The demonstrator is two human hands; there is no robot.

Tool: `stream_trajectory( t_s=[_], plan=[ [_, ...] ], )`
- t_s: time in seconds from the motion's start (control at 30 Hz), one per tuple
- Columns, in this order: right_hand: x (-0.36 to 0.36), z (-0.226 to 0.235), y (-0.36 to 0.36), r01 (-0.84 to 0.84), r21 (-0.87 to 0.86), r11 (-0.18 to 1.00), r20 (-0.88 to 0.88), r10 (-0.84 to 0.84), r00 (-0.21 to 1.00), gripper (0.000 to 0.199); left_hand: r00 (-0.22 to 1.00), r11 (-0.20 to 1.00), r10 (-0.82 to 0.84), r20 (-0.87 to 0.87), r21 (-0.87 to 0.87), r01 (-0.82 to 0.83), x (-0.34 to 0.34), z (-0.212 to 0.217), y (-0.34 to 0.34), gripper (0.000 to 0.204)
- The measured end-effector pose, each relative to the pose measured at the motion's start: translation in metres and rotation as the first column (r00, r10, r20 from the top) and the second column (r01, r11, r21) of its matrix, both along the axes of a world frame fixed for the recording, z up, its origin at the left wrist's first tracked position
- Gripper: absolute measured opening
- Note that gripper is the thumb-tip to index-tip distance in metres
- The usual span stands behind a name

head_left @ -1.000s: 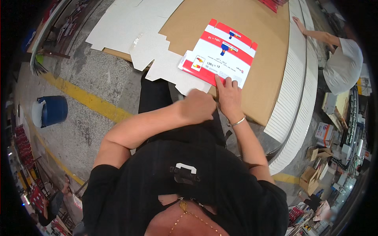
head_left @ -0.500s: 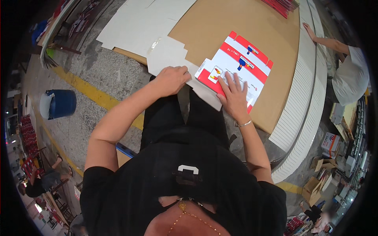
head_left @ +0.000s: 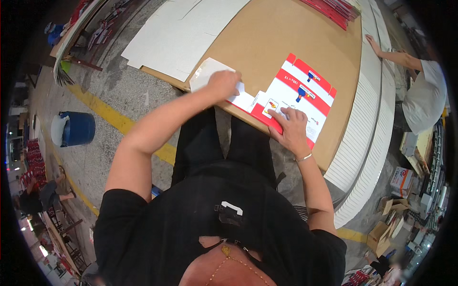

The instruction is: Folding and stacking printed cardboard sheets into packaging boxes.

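Observation:
A flattened carton blank [head_left: 286,88], printed red and white with blue figures, lies near the front edge of a large brown cardboard sheet [head_left: 267,38]. My right hand [head_left: 292,127] rests on its lower part, fingers apart and slightly bent, thumb toward the front edge. To the left, a white card panel [head_left: 204,71] lies along the same edge, with a shiny clear patch at its far corner. My left hand [head_left: 223,86] is closed over this panel, fingertips curled at its right side. A red strip shows under the panel's front edge; whether panel and blank are joined, I cannot tell.
Large white sheets [head_left: 171,38] cover the far left of the brown sheet. Red flat pieces [head_left: 336,12] lie at the far right. Ridged white stacks [head_left: 350,148] border the right side, where another person's hand [head_left: 373,45] rests. A blue bin [head_left: 78,127] stands on the floor at left.
The white panel, which hung over the front edge, now lies up on the brown sheet under my left hand. My right hand's fingers have bent more on the blank, which sits slightly nearer the front edge.

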State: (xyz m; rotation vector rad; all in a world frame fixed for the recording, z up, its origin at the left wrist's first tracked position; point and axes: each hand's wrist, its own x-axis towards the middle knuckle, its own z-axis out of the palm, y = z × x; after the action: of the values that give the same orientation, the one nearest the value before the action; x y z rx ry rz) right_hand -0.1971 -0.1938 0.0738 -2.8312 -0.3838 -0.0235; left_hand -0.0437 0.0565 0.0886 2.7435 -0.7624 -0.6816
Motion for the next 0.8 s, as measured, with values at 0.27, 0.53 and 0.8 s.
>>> stream_trajectory(
  t_s=[0.27,0.53,0.8],
  plan=[
    [0.003,-0.021,-0.005,-0.032,0.071,0.997,0.178,0.019,0.984,0.054,0.432,0.816,-0.492,0.756,0.227,0.532,-0.044,-0.014,0.095,0.047],
    [0.002,-0.027,-0.011,-0.078,0.07,0.994,0.106,0.07,0.992,0.059,0.867,0.717,0.441,0.23,-0.672,-0.186,-0.019,-0.014,0.084,0.057],
    [-0.001,-0.023,-0.008,-0.105,0.115,0.988,0.075,0.097,0.992,0.061,0.427,-0.503,0.176,-0.887,-0.454,-0.735,-0.02,-0.047,0.048,0.037]
  ],
)
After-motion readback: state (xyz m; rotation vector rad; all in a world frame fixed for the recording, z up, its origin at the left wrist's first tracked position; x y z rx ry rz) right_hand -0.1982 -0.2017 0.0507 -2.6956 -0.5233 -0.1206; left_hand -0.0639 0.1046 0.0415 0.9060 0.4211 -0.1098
